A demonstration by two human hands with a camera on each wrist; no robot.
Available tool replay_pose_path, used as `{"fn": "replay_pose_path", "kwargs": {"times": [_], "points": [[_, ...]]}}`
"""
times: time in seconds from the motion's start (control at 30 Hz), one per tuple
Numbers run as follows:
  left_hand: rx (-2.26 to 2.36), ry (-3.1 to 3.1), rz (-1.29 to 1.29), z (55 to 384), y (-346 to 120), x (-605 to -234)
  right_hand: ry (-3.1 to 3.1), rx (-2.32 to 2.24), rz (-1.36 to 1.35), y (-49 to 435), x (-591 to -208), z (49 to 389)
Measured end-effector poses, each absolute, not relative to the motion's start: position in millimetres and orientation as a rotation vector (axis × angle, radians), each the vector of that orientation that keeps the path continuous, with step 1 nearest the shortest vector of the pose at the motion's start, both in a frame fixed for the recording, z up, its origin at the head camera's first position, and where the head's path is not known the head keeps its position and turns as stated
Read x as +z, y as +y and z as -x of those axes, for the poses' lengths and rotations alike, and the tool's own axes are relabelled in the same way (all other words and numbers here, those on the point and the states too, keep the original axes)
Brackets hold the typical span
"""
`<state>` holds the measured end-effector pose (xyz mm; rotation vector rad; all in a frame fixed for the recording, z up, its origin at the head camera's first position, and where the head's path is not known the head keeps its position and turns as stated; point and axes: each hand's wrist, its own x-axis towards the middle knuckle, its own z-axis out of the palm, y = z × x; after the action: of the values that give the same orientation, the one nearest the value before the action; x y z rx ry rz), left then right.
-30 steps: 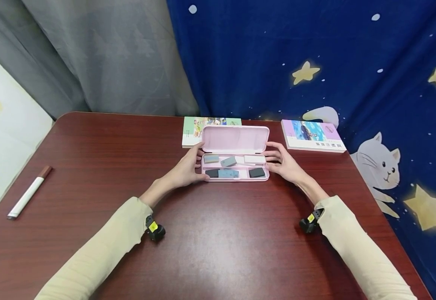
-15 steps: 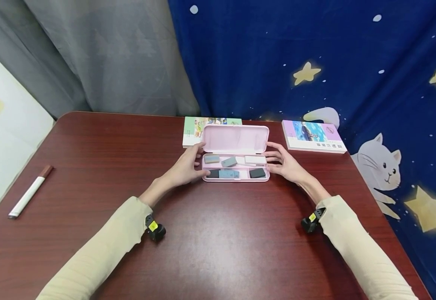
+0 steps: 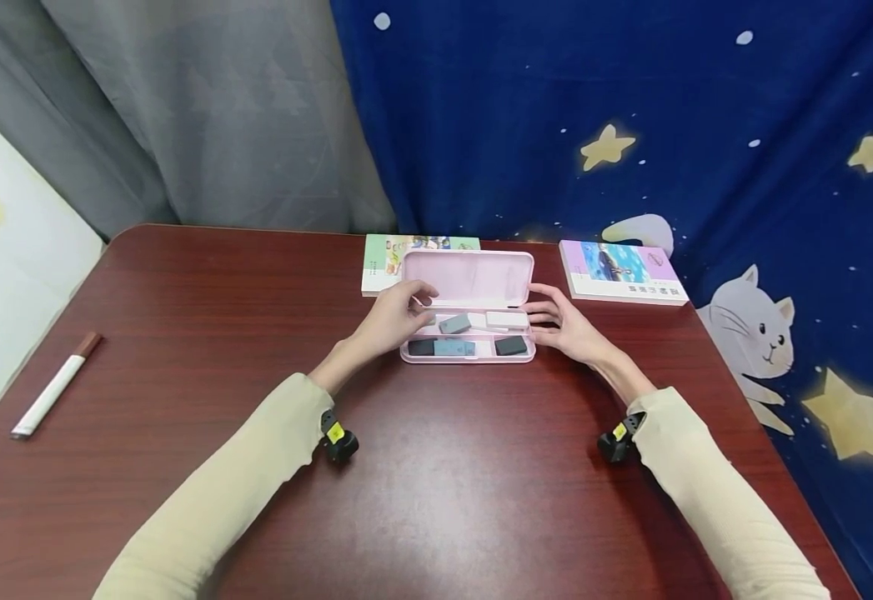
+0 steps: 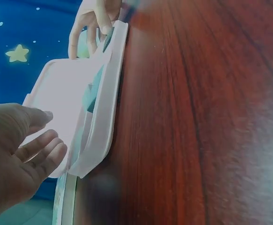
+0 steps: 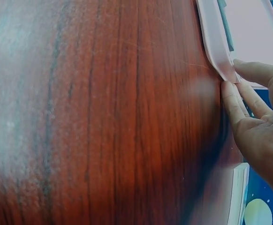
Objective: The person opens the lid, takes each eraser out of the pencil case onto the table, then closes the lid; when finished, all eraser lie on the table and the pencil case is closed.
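A pink pencil case point(image 3: 468, 360) lies on the table with its lid point(image 3: 481, 279) raised at the back. Inside are several small eraser-like blocks: a white one point(image 3: 507, 321), a grey one point(image 3: 454, 323), a blue one point(image 3: 453, 347) and a dark one point(image 3: 511, 345). My left hand point(image 3: 393, 318) is over the case's left end, hiding part of the upper row. Its fingers are loosely bent, with nothing between them in the left wrist view. At the right end, my right hand point(image 3: 575, 335) holds the case, thumb at the rim and fingers against the outer wall.
Behind the case lies a green-covered book point(image 3: 383, 262), partly covered by the lid. A purple-and-blue book point(image 3: 619, 271) lies at the back right edge. Far left on the table point(image 3: 256, 467) is a white marker with a brown cap point(image 3: 57, 387). Curtains hang behind.
My left hand has let go of the case's left end and moved right and up over the upper row and lid. The right hand stays at the right end.
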<state>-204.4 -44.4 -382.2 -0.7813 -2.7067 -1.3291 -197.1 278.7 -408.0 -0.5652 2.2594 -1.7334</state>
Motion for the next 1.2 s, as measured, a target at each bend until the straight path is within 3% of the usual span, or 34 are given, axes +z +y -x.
{"fn": "replay_pose_path", "kwargs": {"times": [0.4,1.2], "points": [[-0.692,-2.794,0.841,211.3,-36.5,-390.5,2.264,-1.729,0.576,279.0,-410.3,198.4],[-0.736,-2.856,0.965,212.1,-35.7,-385.4,2.274,-1.702,0.542,279.3,-408.4,198.8]]}}
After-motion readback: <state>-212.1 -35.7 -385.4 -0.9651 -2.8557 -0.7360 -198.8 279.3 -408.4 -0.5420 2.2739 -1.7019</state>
